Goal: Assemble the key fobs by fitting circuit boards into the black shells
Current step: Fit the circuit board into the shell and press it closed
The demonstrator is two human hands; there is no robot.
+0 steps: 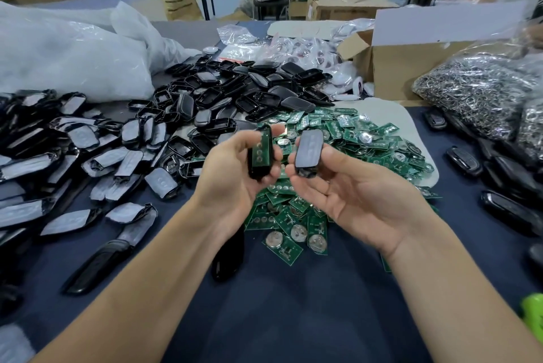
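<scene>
My left hand (232, 174) grips a black shell half (260, 154) upright, and a green circuit board with round contacts sits inside it. A second black shell half (307, 151), its smooth grey-black face toward me, is held by my right hand (352, 186). The two halves are a few centimetres apart, above a heap of green circuit boards (338, 139) with coin cells. A pile of empty black shells (235, 89) lies behind the hands.
Film-covered shell parts (58, 151) spread over the left of the dark table. Finished black fobs (505, 180) lie at the right, beside a bag of metal key rings (482, 92) and a cardboard box (396, 69). White plastic bags (73, 51) stand at back left.
</scene>
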